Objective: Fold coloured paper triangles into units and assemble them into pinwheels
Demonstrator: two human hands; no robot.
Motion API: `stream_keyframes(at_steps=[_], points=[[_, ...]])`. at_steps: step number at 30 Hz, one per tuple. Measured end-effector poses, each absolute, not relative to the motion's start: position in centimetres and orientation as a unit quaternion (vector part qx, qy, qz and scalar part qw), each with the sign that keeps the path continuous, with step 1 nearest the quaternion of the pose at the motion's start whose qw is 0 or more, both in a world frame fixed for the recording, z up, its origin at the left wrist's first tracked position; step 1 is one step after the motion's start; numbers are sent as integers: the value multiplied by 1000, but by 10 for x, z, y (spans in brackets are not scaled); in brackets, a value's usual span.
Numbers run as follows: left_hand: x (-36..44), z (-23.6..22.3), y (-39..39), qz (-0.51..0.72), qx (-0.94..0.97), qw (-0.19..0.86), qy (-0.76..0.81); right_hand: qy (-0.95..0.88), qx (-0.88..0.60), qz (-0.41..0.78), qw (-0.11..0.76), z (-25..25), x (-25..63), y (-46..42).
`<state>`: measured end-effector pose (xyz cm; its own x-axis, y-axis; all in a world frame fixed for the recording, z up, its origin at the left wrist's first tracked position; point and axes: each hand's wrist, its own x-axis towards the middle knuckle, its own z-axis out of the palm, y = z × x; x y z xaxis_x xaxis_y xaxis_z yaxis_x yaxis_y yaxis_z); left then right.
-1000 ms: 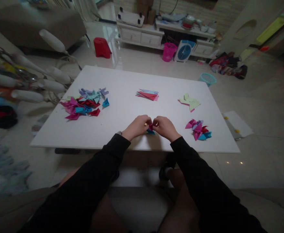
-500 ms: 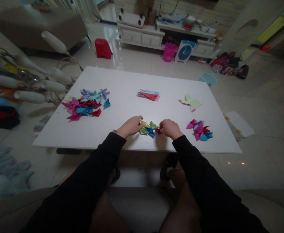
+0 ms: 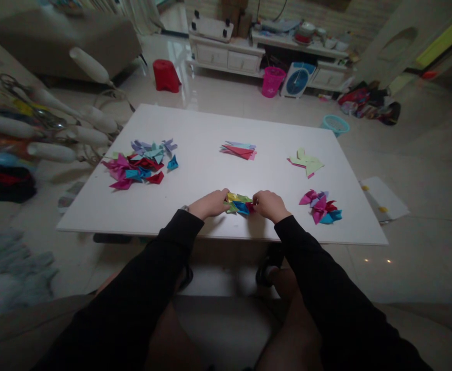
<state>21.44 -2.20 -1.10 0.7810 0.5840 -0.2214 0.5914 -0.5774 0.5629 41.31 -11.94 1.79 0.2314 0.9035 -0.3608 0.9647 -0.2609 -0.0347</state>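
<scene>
A small cluster of folded origami paper pieces (image 3: 242,207), in yellow, green, blue and magenta, lies on the white table (image 3: 195,129) near its front edge. At the left end of it my left hand (image 3: 210,203) is closed with its fingertips on the yellow and green pieces. My right hand (image 3: 270,205) pinches the magenta piece at the right end. Fingers partly hide both ends. To the right is a loose group of folded pieces (image 3: 319,207) in magenta, purple, red and blue.
A larger colourful heap of folded paper (image 3: 137,167) covers the left side. Flat folded strips (image 3: 239,151) lie at the back middle, and pale green paper shapes (image 3: 306,162) at the right. White lamp arms (image 3: 52,152) reach close to the table's left edge.
My hands have come slightly closer together, and the pieces between them look packed tighter. The whole view has shifted a little. The other paper groups stay in place.
</scene>
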Motion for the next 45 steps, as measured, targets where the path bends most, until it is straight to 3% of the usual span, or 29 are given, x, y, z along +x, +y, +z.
stream_keyframes(at_steps=[27, 45], points=[[209, -1, -26, -103, 882, 316, 333, 606, 756, -205, 137, 20, 414, -121], [212, -1, -26, -90, 876, 324, 347, 626, 740, -200, 142, 20, 403, -121]])
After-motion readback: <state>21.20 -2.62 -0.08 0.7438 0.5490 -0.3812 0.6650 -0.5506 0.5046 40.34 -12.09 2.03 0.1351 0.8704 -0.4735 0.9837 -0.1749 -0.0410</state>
